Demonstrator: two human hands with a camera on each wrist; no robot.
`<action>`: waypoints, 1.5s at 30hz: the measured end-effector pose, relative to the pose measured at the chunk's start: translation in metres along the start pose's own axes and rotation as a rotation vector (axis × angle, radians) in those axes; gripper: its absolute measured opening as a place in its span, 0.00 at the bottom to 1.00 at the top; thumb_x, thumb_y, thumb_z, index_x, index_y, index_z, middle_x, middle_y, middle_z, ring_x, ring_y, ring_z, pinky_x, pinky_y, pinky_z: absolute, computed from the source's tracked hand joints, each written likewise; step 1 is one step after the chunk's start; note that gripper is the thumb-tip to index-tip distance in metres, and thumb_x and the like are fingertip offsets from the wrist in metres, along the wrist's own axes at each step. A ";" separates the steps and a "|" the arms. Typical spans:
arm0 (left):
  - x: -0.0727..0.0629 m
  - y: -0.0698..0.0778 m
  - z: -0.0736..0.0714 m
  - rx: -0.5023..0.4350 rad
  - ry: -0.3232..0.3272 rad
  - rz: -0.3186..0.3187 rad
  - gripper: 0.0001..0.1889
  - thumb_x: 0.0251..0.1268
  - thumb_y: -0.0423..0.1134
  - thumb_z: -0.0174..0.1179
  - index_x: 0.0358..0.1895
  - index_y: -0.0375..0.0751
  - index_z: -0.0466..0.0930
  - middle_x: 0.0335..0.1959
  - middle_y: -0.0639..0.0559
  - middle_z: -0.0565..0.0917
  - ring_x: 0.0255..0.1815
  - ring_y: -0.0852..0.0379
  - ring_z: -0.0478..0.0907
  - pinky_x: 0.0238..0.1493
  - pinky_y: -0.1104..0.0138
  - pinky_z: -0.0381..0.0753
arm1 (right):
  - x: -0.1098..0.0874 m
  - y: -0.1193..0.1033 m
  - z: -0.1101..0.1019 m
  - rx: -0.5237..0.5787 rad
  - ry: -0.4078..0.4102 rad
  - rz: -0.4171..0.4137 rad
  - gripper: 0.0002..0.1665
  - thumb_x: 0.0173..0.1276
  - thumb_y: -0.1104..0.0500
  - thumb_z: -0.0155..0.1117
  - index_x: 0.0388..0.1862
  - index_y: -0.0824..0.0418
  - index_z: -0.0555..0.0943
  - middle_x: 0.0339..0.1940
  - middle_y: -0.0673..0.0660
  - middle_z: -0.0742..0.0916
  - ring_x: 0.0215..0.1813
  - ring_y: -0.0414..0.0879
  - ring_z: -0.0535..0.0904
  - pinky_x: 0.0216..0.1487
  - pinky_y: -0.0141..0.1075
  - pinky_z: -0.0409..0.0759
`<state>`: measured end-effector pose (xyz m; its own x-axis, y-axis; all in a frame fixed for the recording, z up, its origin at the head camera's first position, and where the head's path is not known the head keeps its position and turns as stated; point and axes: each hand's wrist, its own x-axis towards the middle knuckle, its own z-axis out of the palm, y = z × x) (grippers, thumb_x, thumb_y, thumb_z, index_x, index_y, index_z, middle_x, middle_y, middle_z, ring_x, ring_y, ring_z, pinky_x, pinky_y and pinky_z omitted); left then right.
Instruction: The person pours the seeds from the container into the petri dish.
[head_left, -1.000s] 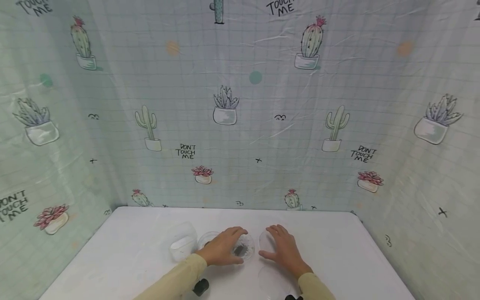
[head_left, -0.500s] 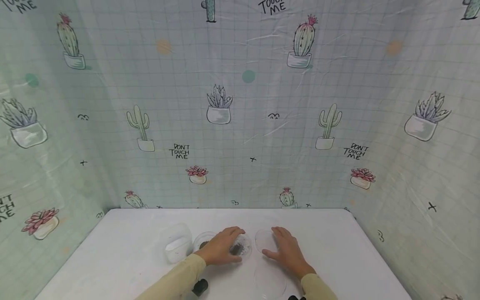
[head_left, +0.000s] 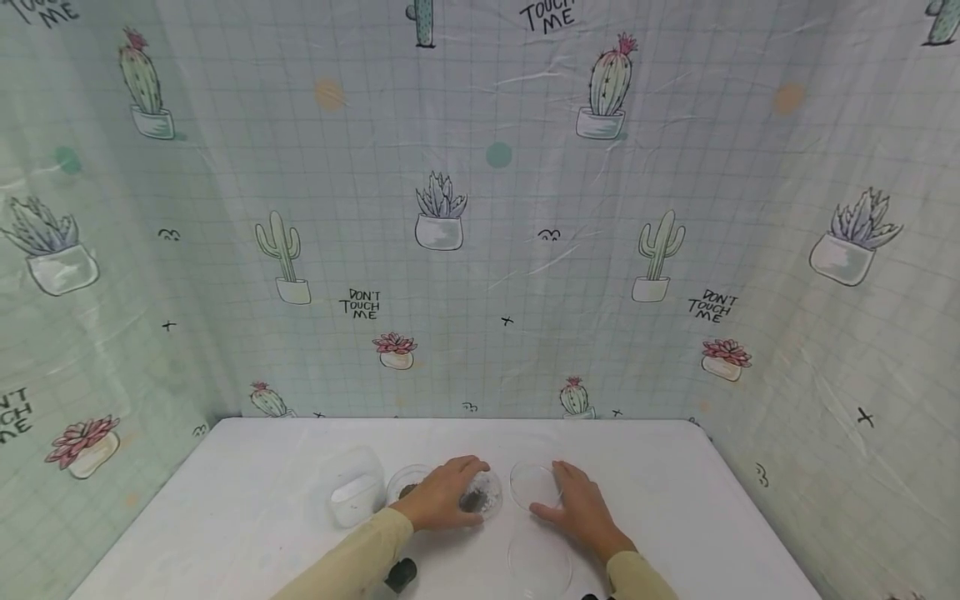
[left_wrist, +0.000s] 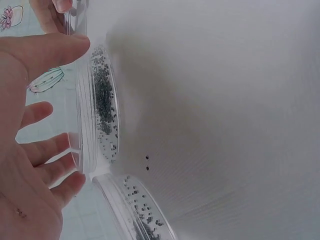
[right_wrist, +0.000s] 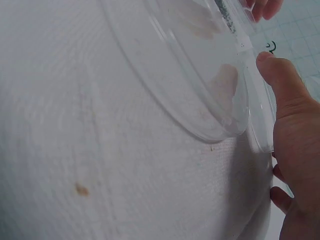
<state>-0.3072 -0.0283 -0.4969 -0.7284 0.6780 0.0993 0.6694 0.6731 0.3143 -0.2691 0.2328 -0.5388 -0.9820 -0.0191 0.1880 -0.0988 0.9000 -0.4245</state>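
Observation:
My left hand curves round a round clear petri dish holding small dark grains. In the left wrist view, its thumb and fingers lie along opposite sides of the dish rim. A second petri dish with dark grains sits under and left of that hand, partly hidden. My right hand is spread at the right edge of a clear shallow dish piece, thumb near its rim. Nearer the body lies another clear round dish piece, seen close up in the right wrist view.
A translucent white tub stands to the left of the dishes. Two dark specks lie on the white table. Behind it hangs a curtain printed with cacti.
My right hand has shifted slightly right, uncovering more of the clear dish piece. The left hand stays round its petri dish. The head view has turned slightly.

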 end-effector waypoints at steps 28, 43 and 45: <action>-0.031 -0.006 -0.020 0.065 0.151 0.014 0.35 0.57 0.54 0.66 0.66 0.46 0.68 0.69 0.44 0.69 0.69 0.45 0.68 0.67 0.47 0.71 | -0.002 -0.002 0.001 0.037 -0.004 0.033 0.51 0.51 0.39 0.74 0.66 0.67 0.70 0.66 0.65 0.76 0.69 0.62 0.69 0.71 0.57 0.66; -0.049 -0.020 -0.033 0.098 0.236 -0.041 0.31 0.60 0.52 0.65 0.64 0.46 0.69 0.68 0.45 0.70 0.69 0.45 0.67 0.68 0.48 0.71 | -0.005 -0.007 -0.005 0.058 -0.022 0.043 0.50 0.51 0.39 0.74 0.66 0.65 0.70 0.67 0.63 0.76 0.69 0.61 0.69 0.71 0.57 0.66; -0.051 -0.021 -0.036 0.098 0.250 -0.046 0.31 0.60 0.52 0.65 0.64 0.46 0.69 0.68 0.45 0.70 0.69 0.45 0.67 0.68 0.47 0.71 | -0.005 -0.008 -0.005 0.058 -0.022 0.042 0.50 0.51 0.39 0.74 0.66 0.65 0.70 0.67 0.63 0.76 0.69 0.61 0.70 0.71 0.57 0.66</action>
<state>-0.2894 -0.0878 -0.4749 -0.7637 0.5603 0.3206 0.6368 0.7352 0.2322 -0.2623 0.2281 -0.5320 -0.9887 0.0077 0.1500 -0.0665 0.8733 -0.4826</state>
